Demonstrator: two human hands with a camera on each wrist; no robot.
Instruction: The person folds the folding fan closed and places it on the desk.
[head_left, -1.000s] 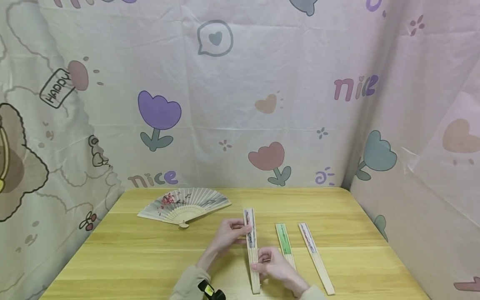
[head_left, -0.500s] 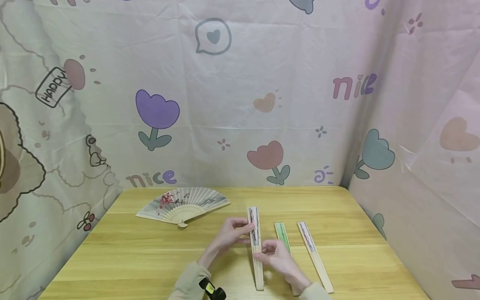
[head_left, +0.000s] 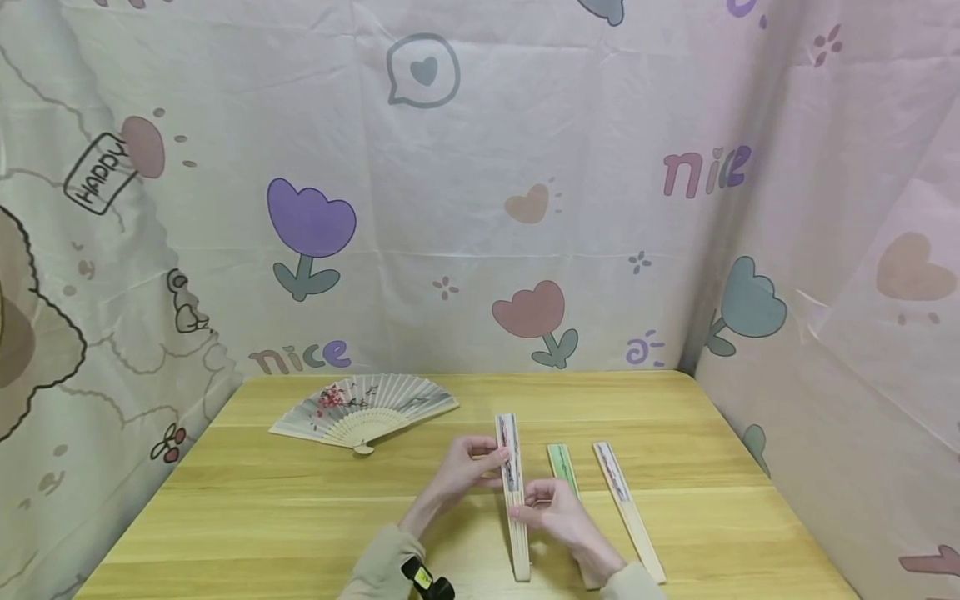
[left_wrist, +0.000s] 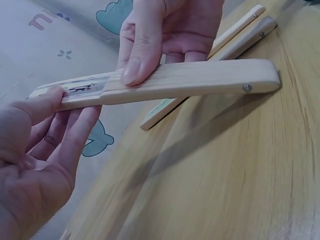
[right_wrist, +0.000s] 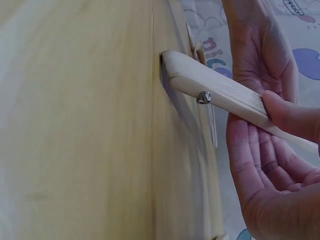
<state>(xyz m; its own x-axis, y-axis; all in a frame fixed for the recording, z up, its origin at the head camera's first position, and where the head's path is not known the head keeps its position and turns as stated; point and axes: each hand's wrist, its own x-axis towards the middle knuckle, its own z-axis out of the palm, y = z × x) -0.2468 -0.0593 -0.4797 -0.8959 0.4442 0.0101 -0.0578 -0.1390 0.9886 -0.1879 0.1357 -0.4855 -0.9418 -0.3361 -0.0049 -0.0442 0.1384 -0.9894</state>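
A closed folding fan (head_left: 517, 533) with pale wooden ribs and a grey printed leaf is held by both hands at the middle of the table. My left hand (head_left: 467, 468) pinches its leaf end, thumb on top and fingers beneath. Lower down, my right hand (head_left: 551, 512) pinches the ribs between thumb and fingers. In the left wrist view the fan (left_wrist: 200, 80) tilts over the table, its metal-riveted end low and its shadow below. That rivet (right_wrist: 203, 98) also shows in the right wrist view.
A spread fan (head_left: 367, 417) with pink blossoms lies at the back left of the wooden table (head_left: 262, 517). To the right lie a closed green fan (head_left: 564, 467), partly behind my right hand, and another closed fan (head_left: 630, 512). A printed cloth (head_left: 450, 167) hangs behind.
The held fan has moved slightly right with both hands, and my right hand has slid a little up the ribs. In the last half second hardly anything differs.
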